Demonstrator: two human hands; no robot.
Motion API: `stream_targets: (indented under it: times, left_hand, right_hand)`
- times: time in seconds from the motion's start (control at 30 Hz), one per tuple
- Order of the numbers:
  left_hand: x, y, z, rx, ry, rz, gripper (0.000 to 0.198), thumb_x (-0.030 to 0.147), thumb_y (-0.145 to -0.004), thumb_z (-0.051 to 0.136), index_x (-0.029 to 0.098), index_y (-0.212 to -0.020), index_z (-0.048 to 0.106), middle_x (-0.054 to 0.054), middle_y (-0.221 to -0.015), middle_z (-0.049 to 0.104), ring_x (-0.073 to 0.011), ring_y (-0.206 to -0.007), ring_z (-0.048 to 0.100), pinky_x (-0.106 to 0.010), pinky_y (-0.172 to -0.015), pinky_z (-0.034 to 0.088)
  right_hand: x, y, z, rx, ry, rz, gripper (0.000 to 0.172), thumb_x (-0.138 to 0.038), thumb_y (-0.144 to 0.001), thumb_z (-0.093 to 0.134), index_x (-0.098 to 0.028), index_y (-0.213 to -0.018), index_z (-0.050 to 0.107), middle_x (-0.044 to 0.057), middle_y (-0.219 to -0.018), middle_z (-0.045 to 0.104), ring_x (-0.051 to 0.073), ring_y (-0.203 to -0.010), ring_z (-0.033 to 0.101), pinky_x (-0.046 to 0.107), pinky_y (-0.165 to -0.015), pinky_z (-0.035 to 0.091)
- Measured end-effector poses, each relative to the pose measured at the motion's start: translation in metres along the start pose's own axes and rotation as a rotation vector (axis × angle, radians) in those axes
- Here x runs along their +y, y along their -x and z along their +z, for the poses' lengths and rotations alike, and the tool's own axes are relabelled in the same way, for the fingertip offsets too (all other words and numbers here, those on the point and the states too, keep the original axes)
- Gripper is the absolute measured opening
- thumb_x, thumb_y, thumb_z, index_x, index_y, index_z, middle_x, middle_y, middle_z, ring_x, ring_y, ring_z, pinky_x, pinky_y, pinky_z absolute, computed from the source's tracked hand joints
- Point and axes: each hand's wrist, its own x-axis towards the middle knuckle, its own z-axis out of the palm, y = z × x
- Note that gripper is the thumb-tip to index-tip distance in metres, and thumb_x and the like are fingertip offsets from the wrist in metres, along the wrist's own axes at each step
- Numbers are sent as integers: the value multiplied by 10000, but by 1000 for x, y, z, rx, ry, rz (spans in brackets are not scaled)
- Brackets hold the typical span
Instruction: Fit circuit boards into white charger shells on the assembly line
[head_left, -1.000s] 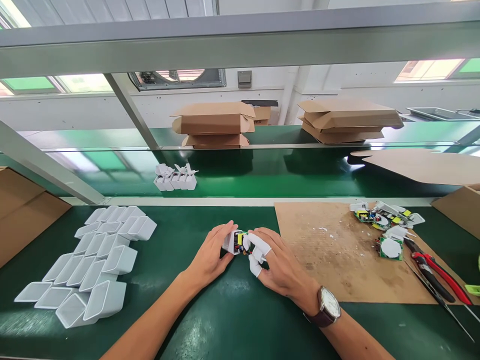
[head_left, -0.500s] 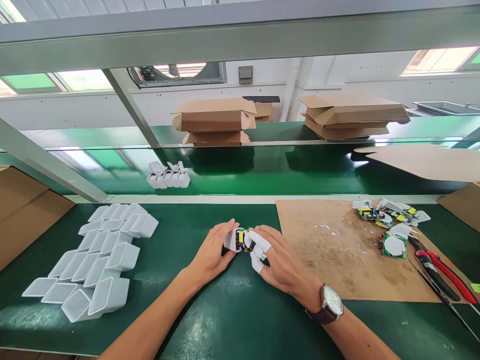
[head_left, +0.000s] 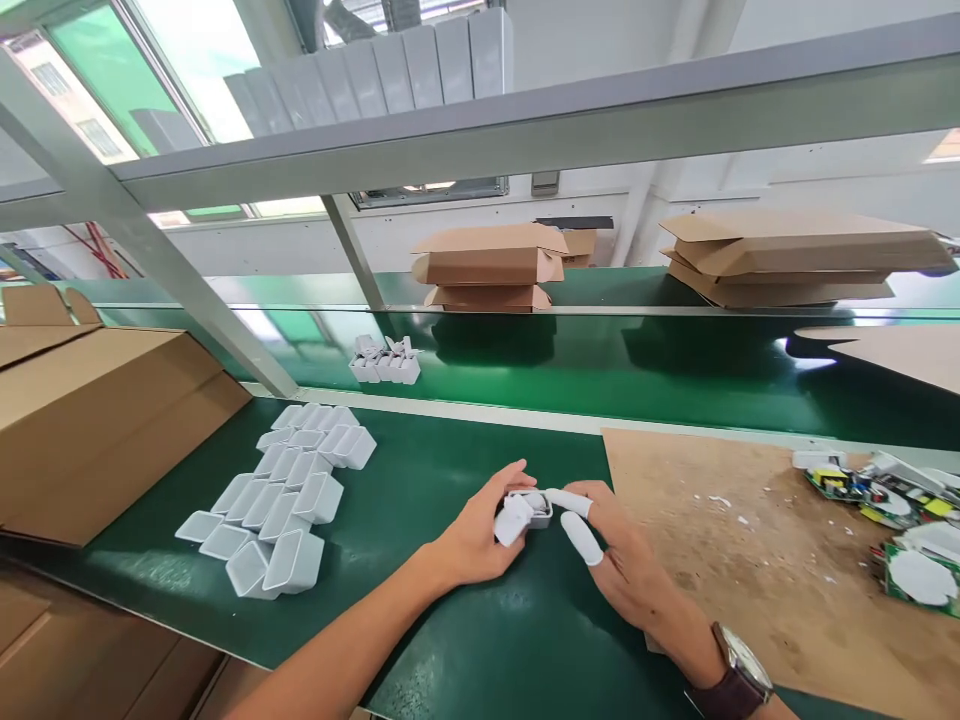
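**Board colours gone from the housing's mouth**

Half a second ago a circuit board, yellow and green, showed in the open end of the white housing (head_left: 517, 517) held between the two hands. Now none of that colour shows. Only white plastic and a greyish open end are visible, so the board looks to have gone fully inside, or the piece has been turned. The picture does not settle which.

The left hand (head_left: 476, 530) has a closed grip around the housing's left end, with the fingers curled over the top. The right hand (head_left: 626, 570) holds the other end. Its index finger, in a white finger cot (head_left: 568, 499), lies on the housing, the sleeved middle finger is lifted clear, and the thumb is hidden. The housing is just above the green counter (head_left: 450, 460), in front of the body.

The view has also swung left. A cardboard box (head_left: 97, 420) now fills the left side, and the red pliers seen earlier are out of frame. The cluster of empty housings (head_left: 285, 510) lies as before on the counter to the left, well apart from the hands. The cardboard sheet (head_left: 750, 560) and the loose circuit boards (head_left: 885, 500) sit to the right, untouched.
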Motion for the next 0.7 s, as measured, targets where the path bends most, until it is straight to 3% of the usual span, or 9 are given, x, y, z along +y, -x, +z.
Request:
stream_targets:
  times: [0.13, 0.2, 0.3, 0.43, 0.57, 0.7]
  left_hand:
    - [3, -3, -3, 61, 204, -145, 671, 122, -904, 608, 285, -1502, 352, -108, -1284, 663, -221, -1124, 690, -407, -963, 580]
    - [5, -4, -5, 60, 282, -176, 629, 157, -929, 617, 282, -1495, 373, -123, -1334, 652, -241, -1208, 661, -424, -1002, 562]
    - [8, -4, -7, 65, 323, -198, 616, 219, -948, 641, 289, -1502, 381, -139, -1415, 614, -267, -1305, 612, -459, -1061, 531]
    - [9, 0, -5, 94, 222, -162, 724, 280, -919, 715, 318, -1533, 334, -137, -1471, 574, -272, -1339, 585, -502, -1140, 472]
    - [7, 3, -5, 103, 51, -80, 841, 295, -880, 759, 307, -1568, 276, -140, -1485, 547, -284, -1347, 564, -523, -1153, 459]
    - [6, -1, -7, 126, -99, -45, 518, 233, -924, 684, 272, -1402, 488, -101, -1250, 631, -229, -1129, 656, -455, -1018, 558]
  right_hand:
    - [10, 3, 10, -94, 9, -35, 434, -186, -997, 555, -289, -1419, 559, 126, -1426, 577, 264, -1274, 620, 454, -1045, 580]
    - [12, 3, 16, -131, 24, -57, 463, -175, -1004, 553, -287, -1453, 537, 127, -1388, 612, 258, -1225, 652, 436, -1006, 605]
    - [14, 3, 20, -85, 88, -115, 443, -130, -998, 534, -273, -1415, 578, 134, -1288, 662, 246, -1087, 708, 408, -896, 650]
    - [12, 2, 16, 34, 53, -118, 447, -96, -974, 548, -290, -1373, 605, 117, -1294, 657, 228, -1095, 701, 382, -908, 643]
    - [10, 1, 15, -69, 37, -51, 364, -89, -964, 550, -263, -1267, 652, 102, -1194, 688, 205, -979, 714, 339, -830, 639]
    - [10, 1, 18, -104, 64, -9, 312, -123, -985, 534, -241, -1262, 617, 106, -1178, 688, 206, -932, 710, 343, -791, 636]
